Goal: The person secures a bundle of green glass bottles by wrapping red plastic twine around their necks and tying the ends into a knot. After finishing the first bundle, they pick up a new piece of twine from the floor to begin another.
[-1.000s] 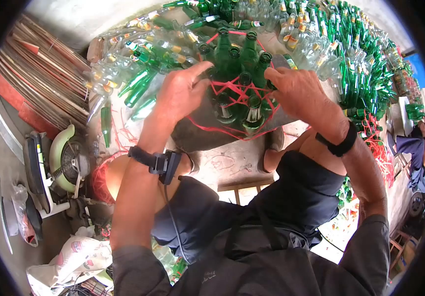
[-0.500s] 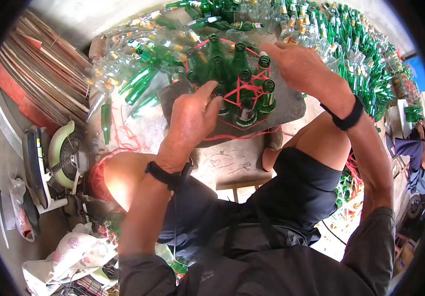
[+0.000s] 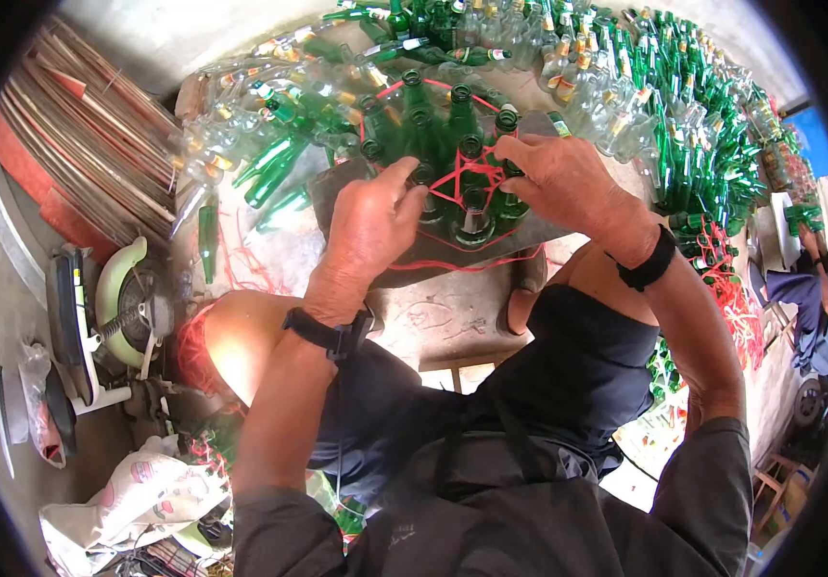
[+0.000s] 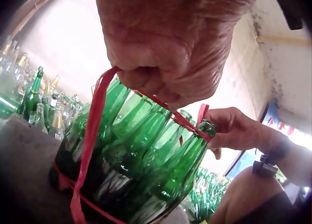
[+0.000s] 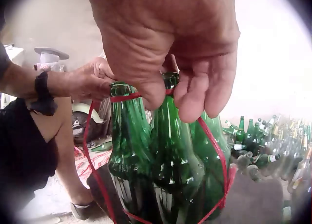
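string, red, pinched in left hand; right hand grips bottle neck; labels unreadable

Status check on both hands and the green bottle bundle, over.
Left hand pinches red string above the necks. Right hand pinches the string at a far bottle top. Green bottle bundle upright, laced together. Loose bottles heaped behind.

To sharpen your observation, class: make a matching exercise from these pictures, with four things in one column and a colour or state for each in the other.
Column one:
1 string
2 bundled bottles
3 left hand
4 right wrist strap

Column two:
A black
B grips the string
C green
D red

Pairs: 1-D, 2-C, 3-B, 4-A
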Demonstrator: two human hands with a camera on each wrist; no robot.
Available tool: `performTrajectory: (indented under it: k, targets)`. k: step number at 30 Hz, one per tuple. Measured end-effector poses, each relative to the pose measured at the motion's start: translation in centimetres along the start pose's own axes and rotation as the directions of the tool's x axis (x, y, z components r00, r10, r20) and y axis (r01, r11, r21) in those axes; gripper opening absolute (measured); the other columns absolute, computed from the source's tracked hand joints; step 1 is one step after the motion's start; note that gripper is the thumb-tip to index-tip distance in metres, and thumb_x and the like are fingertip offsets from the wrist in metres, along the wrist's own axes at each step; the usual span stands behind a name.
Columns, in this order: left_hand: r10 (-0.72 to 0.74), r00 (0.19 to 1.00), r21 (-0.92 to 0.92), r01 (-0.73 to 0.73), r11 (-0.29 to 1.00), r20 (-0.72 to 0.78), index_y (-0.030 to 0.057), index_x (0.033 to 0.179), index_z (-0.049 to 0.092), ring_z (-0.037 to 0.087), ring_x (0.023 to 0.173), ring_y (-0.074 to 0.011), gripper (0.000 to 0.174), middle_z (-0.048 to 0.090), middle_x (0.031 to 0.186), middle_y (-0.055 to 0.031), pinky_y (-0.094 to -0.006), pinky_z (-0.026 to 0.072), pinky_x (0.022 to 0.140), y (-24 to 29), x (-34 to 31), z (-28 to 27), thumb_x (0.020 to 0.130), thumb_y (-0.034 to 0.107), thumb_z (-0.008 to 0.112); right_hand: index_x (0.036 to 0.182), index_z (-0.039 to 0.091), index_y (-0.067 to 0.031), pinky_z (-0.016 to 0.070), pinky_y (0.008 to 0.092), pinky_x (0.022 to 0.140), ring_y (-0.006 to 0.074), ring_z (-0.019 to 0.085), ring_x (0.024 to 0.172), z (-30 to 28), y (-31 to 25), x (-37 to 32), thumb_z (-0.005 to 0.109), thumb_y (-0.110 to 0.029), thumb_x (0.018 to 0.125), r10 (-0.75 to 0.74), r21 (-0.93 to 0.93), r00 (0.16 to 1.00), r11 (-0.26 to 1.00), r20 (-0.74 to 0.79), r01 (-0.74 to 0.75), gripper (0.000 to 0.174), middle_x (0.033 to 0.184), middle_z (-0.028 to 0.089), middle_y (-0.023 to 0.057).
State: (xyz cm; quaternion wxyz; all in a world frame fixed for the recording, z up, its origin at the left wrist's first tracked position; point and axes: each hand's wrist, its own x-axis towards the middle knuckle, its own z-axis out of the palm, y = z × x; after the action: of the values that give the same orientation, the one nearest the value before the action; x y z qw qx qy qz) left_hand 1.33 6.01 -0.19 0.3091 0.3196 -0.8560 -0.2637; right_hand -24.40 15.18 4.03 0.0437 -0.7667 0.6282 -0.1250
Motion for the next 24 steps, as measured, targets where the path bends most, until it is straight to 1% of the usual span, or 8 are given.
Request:
performTrajectory:
  k: [1,3,5,8,11,21,23,24]
  targets:
    - [0.001,1.0,-0.002,-0.001,1.0,-0.002,-0.0051,0.122,0.069,0.062,0.055,-0.0186,0.033,0.067,0.072,-0.0225,-0.0333,0.0495,0.057,0.2,0.1,0.0,0.092,0.007,0.076,0.117,0.058,-0.0104,0.0563,0.0507,0.072,0.039,0.071,0.092,0.0,-0.1,0.1,0.076,-0.019,0.088,-0.005,-0.058,1.0,0.998,0.011,0.005,0.035,0.105,0.07,0.0114]
    - [-0.067,0.997,-0.011,0.068,0.998,0.023,-0.0014,0.119,0.07,0.07,0.08,-0.0449,0.032,0.069,0.083,-0.0268,-0.0479,0.0556,0.068,0.6,0.1,-0.2,0.09,0.011,0.074,0.116,0.058,-0.0106,0.0566,0.0507,0.071,0.0385,0.071,0.091,-0.2,-0.1,0.2,0.076,-0.019,0.088,-0.011,-0.114,1.0,0.993,0.024,0.014,0.035,0.105,0.07,0.0103]
    - [-0.09,0.995,-0.027,0.091,0.996,0.039,-0.0013,0.118,0.07,0.07,0.079,-0.0447,0.031,0.069,0.082,-0.0263,-0.0474,0.0556,0.067,1.0,0.0,-0.2,0.09,0.01,0.074,0.115,0.057,-0.0104,0.0562,0.0502,0.067,0.0371,0.072,0.088,-0.8,0.0,0.4,0.078,-0.021,0.087,-0.017,-0.211,0.992,0.977,0.123,0.043,0.037,0.103,0.07,0.0082]
    - [-0.096,0.995,-0.055,0.098,0.994,0.037,-0.0013,0.116,0.069,0.07,0.077,-0.0441,0.029,0.069,0.08,-0.0248,-0.0465,0.0555,0.066,1.6,-0.2,0.3,0.09,0.01,0.074,0.105,0.059,-0.0086,0.0557,0.0497,0.064,0.038,0.072,0.081,-1.0,0.8,0.8,0.077,-0.018,0.085,-0.103,-0.208,0.994,0.972,0.042,0.11,0.028,0.094,0.072,0.011]
    - [-0.081,0.997,-0.086,0.081,0.993,0.008,-0.0019,0.114,0.068,0.069,0.073,-0.0431,0.028,0.068,0.077,-0.0229,-0.0459,0.0549,0.063,2.8,-1.2,1.9,0.089,0.009,0.075,0.112,0.058,-0.0117,0.0534,0.0497,0.063,0.0366,0.071,0.085,-1.8,1.9,0.9,0.079,-0.02,0.085,-0.091,-0.242,0.986,0.962,0.141,0.123,0.035,0.098,0.069,0.007]
    - [0.013,0.998,0.019,-0.012,1.0,-0.062,-0.0026,0.116,0.068,0.07,0.068,-0.0386,0.031,0.069,0.074,-0.0188,-0.0459,0.0544,0.06,3.3,-2.1,3.3,0.089,0.01,0.077,0.112,0.058,-0.0113,0.0531,0.052,0.067,0.0387,0.07,0.085,-1.7,2.1,-0.1,0.074,-0.01,0.086,-0.079,-0.179,0.995,0.98,0.058,0.089,0.031,0.099,0.068,0.0092]
    - [0.0,0.999,0.029,0.002,1.0,-0.052,-0.0027,0.117,0.068,0.07,0.068,-0.0385,0.032,0.069,0.074,-0.0187,-0.0459,0.0541,0.059,3.4,-2.3,3.2,0.088,0.01,0.077,0.116,0.06,-0.0113,0.0542,0.0503,0.073,0.0377,0.07,0.094,-1.8,1.4,-0.5,0.073,-0.009,0.086,0.025,-0.196,0.996,0.981,0.085,-0.008,0.033,0.104,0.066,0.0109]
    - [0.009,0.998,0.027,-0.007,1.0,-0.066,-0.0027,0.116,0.068,0.07,0.067,-0.0384,0.032,0.069,0.075,-0.0186,-0.046,0.0538,0.059,3.4,-2.2,3.2,0.088,0.011,0.077,0.116,0.06,-0.0113,0.0542,0.0503,0.073,0.0377,0.07,0.094,-1.7,1.1,-0.7,0.073,-0.009,0.086,0.023,-0.195,0.996,0.981,0.083,-0.006,0.033,0.104,0.066,0.0109]
